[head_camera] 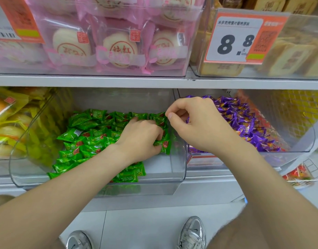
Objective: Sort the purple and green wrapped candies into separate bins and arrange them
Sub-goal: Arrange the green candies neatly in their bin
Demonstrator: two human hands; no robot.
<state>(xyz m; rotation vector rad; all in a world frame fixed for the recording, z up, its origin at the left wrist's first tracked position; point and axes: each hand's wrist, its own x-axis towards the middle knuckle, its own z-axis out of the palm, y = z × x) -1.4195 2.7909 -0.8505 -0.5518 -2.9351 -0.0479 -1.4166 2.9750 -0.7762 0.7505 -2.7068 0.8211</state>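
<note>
1. Two clear bins sit side by side under a shelf (100, 81): green candies (93, 139) fill the left bin (154, 182), purple candies (244, 121) the right bin (298, 141).
2. The left hand (140, 137) lies inside the left bin near its right wall, fingers curled round several green candies.
3. The right hand (195, 123) hovers over the wall between the bins, thumb and forefinger meeting at a green wrapper's edge; whether they grip it is unclear.

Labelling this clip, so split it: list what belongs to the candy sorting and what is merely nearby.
In the job: green candies, green-candy bin, purple candies, purple-candy bin, left hand, right hand.
Merely nearby: pink-wrapped cakes, yellow packs, price tag, grey shoes.
</note>
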